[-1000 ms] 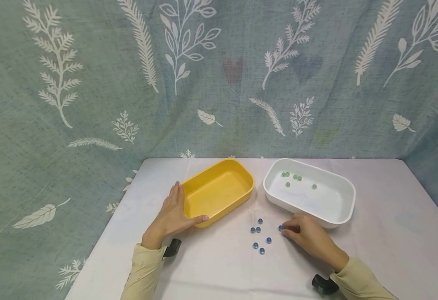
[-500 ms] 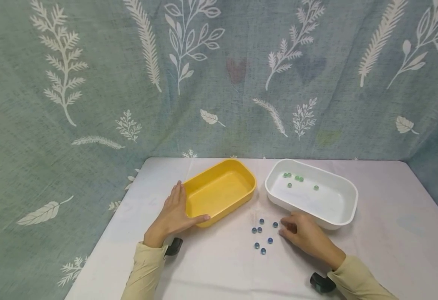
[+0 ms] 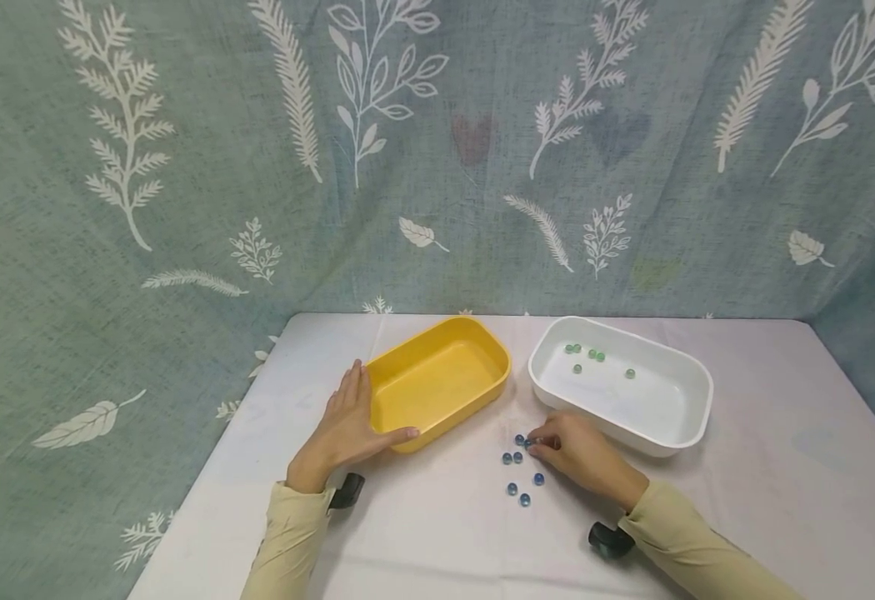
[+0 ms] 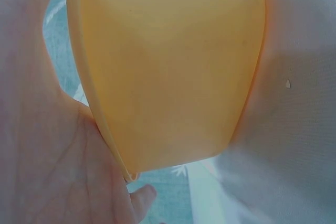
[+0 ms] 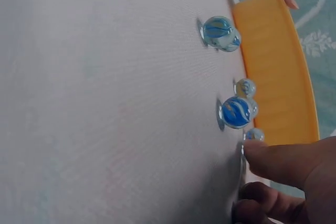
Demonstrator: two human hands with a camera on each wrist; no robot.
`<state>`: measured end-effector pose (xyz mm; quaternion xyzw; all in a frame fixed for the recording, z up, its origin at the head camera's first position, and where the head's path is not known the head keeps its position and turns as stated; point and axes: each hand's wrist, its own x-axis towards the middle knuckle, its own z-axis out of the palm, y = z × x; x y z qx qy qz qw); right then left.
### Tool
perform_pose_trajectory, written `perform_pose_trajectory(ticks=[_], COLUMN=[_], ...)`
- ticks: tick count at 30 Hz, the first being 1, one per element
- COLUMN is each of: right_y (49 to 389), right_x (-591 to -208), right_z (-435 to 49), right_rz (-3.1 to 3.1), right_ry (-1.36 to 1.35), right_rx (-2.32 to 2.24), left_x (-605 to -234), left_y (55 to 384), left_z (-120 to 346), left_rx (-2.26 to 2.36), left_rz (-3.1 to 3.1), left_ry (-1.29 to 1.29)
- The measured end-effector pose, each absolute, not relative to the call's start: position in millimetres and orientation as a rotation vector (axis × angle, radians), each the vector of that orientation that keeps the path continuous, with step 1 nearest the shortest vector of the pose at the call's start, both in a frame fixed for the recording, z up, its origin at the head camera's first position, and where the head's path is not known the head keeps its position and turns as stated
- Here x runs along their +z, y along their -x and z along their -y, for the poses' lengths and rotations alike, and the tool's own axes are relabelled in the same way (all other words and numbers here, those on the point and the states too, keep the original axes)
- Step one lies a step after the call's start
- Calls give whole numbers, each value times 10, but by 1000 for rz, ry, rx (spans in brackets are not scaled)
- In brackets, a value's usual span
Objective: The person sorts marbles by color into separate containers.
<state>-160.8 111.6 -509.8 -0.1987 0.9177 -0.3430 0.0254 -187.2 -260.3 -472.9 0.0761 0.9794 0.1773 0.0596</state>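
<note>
The left hand [image 3: 347,429] rests with straight, spread fingers along the outer end of a smooth, glossy yellow tray [image 3: 445,375], its thumb stretched over the near rim. The tray is a rounded rectangle whose long axis runs from that hand away and rightward. Beyond the right hand [image 3: 583,454] lies a white tray [image 3: 658,408] of similar shape, slanting nearer towards its right end, with round green marbles [image 3: 592,354] inside.

The right hand's fingers are bent, thumb and fingertip at a blue marble [image 3: 528,444]; whether they pinch it or merely touch it cannot be told. Other blue marbles [image 3: 538,479] lie loose between the hands, on pale cloth [image 3: 437,533].

Only the right wrist view shows the blue, white and yellow swirls within the clear glass; the left wrist view shows the palm against the yellow rim.
</note>
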Motion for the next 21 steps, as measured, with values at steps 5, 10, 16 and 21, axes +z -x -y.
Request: perform_pose_trajectory(ticks=[5,10,16,21], right_y=[1610,1626,1658,1584], right_x=[-5101,-5104,-5077,-5032], right_z=[-1072,-1012,-1010,-1127], right_rz=[-2872,-2886,-2818,-2726], right_ry=[625,677,678,775], right_rx=[-1034,-996,-1035,-1116], left_x=[-4720,-4694,-4710,-4693], left_y=[1871,1865,1868,1871], left_z=[2607,2645,2628,2620], left_rx=[530,519,541,527], left_rz=[-2969,-2971,-2964,-2958], left_ry=[-237,-238,-230,-234])
